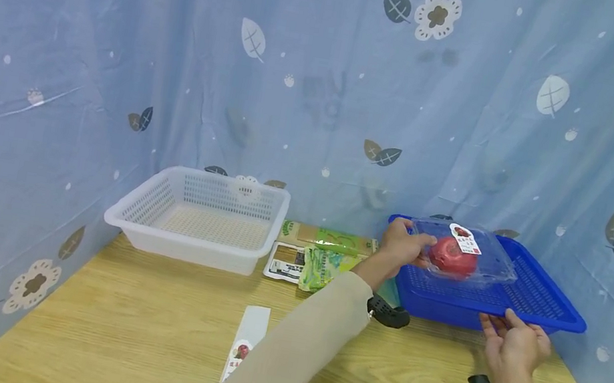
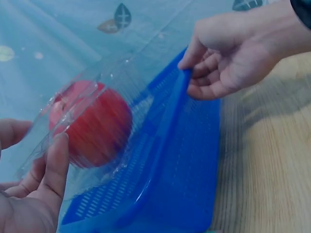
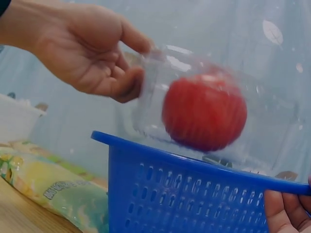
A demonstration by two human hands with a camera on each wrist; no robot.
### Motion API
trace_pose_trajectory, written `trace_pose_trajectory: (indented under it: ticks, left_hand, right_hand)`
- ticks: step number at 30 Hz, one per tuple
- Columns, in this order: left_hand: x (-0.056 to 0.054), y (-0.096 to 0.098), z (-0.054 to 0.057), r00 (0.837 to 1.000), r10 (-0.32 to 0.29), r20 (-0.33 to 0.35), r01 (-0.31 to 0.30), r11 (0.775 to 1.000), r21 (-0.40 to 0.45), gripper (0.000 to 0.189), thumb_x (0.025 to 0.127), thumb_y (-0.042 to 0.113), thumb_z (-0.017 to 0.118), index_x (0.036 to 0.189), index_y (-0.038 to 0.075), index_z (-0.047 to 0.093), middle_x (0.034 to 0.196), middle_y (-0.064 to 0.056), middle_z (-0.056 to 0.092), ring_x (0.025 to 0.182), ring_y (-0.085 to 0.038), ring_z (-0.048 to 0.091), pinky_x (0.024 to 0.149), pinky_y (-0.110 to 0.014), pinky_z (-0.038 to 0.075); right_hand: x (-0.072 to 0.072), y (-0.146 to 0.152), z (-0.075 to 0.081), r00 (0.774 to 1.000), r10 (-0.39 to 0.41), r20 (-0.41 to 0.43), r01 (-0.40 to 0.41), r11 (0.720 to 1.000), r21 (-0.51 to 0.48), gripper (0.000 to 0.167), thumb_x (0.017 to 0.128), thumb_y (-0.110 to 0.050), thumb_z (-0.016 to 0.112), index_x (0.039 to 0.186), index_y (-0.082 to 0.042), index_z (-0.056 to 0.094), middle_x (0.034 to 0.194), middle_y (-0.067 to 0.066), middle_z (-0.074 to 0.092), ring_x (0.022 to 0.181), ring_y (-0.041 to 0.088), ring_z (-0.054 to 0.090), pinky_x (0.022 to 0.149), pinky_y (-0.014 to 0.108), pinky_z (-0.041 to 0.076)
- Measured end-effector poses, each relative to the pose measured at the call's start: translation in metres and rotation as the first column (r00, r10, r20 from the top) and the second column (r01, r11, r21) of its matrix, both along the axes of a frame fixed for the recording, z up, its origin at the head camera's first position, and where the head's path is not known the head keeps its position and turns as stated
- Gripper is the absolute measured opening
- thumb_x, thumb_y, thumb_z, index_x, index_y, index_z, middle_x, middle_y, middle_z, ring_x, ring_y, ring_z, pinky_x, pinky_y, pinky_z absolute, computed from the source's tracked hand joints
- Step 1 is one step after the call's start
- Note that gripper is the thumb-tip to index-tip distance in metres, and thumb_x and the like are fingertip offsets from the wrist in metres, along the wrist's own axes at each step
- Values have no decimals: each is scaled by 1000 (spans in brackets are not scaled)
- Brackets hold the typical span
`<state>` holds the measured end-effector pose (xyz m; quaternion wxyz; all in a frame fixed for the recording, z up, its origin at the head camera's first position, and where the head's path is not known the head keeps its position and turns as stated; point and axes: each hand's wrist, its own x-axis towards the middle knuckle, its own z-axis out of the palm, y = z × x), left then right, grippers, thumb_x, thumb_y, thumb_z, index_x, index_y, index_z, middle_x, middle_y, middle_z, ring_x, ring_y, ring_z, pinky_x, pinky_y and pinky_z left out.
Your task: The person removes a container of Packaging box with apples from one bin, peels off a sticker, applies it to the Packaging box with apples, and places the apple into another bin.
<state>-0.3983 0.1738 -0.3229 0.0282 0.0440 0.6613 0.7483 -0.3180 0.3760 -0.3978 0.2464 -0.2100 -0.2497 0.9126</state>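
Observation:
My left hand [image 1: 401,242] holds a clear plastic box [image 1: 494,253] by its left end, fingers and thumb pinching the edge. Inside the box lies a round red fruit [image 3: 204,114], and a white label [image 1: 466,240] with a fruit picture runs over the lid. The box is above the blue basket [image 1: 554,297], apart from its near rim in the right wrist view. At that near rim, my right hand [image 1: 519,345] grips the basket, thumb on top and fingers beneath. Part of the basket's inside is hidden by the box.
On the left stands a white perforated basket [image 1: 190,250]. Between the baskets lie a green and tan packet [image 1: 329,239], a shiny green and yellow packet [image 1: 324,269] and a white-edged pack [image 1: 285,262]. A white paper strip [image 1: 254,325] lies nearer on the wooden table [image 1: 139,319]. A blue curtain [image 1: 324,86] hangs behind.

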Motion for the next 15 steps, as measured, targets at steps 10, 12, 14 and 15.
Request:
trace_pose_trajectory:
  ticks: [10, 12, 14, 15]
  left_hand:
    - [-11, 12, -17, 990, 117, -76, -140, 853, -503, 36, 88, 26, 79, 112, 4, 65, 70, -6, 69, 50, -13, 64, 55, -22, 53]
    - [-11, 15, -20, 987, 117, -112, -160, 793, -587, 40, 88, 30, 79, 117, 6, 64, 85, -5, 73, 70, -14, 69, 64, -24, 54]
    - [-10, 18, -21, 982, 112, -152, -185, 732, -656, 54, 88, 34, 78, 131, 8, 59, 106, -5, 73, 90, -16, 70, 75, -28, 58]
    - [-9, 21, -20, 978, 106, -179, -202, 697, -688, 57, 88, 36, 77, 135, 10, 57, 111, -4, 71, 96, -18, 68, 78, -30, 57]
  right_hand:
    - [-3, -5, -2, 1000, 10, 5, -10, 1000, 18, 21, 102, 5, 48, 101, -12, 36, 102, 5, 46, 68, 28, 54, 68, 40, 61]
    - [-3, -5, -3, 1000, -20, 2, 20, 1000, 6, 19, 102, 5, 49, 97, -11, 38, 97, 7, 48, 63, 29, 54, 64, 41, 61]
    - [-3, -4, -3, 998, -55, -4, 55, 998, 9, 19, 102, 4, 49, 95, -10, 38, 90, 9, 49, 58, 30, 53, 61, 42, 61]
    - [-2, -4, -3, 997, -74, -6, 74, 997, 12, 20, 102, 4, 49, 94, -10, 37, 86, 10, 50, 54, 31, 52, 59, 43, 61]
